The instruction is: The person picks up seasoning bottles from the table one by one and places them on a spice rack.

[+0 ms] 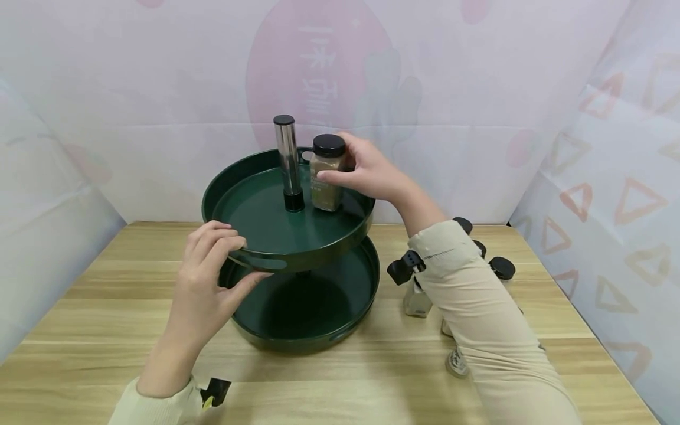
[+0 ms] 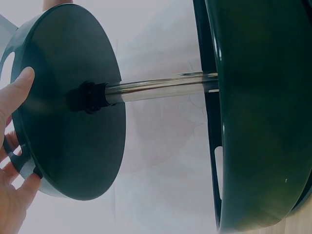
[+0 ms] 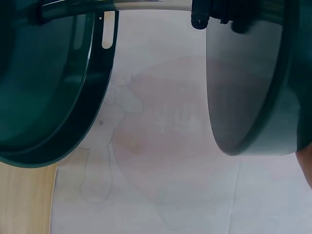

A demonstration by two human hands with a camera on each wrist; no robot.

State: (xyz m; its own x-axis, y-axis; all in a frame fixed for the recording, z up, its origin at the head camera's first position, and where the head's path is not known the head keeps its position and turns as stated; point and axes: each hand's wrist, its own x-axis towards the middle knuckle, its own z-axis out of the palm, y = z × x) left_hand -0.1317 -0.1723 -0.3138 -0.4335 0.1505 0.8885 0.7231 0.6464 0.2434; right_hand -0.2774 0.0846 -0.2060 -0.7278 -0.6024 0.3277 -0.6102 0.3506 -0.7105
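A dark green two-tier round tray (image 1: 255, 215) stands on the table, with a shiny metal post (image 1: 287, 156) rising through its upper tier. My left hand (image 1: 204, 280) grips the near rim of that tier by a handle slot, fingers over the edge and thumb below. In the left wrist view, my left fingers (image 2: 17, 92) show around the rim, and the post joins both tiers. With my right hand (image 1: 372, 171) I hold a spice jar (image 1: 325, 186) with a black lid and brown powder, upright on the upper tier right of the post. The right wrist view does not show the jar.
Right of the tray, partly behind my right sleeve, stand several black-lidded jars (image 1: 502, 268) and a clear jar (image 1: 418, 302). Another small jar (image 1: 457, 362) shows partly at the sleeve's edge. A printed cloth (image 1: 457, 88) hangs behind the wooden table (image 1: 133, 283).
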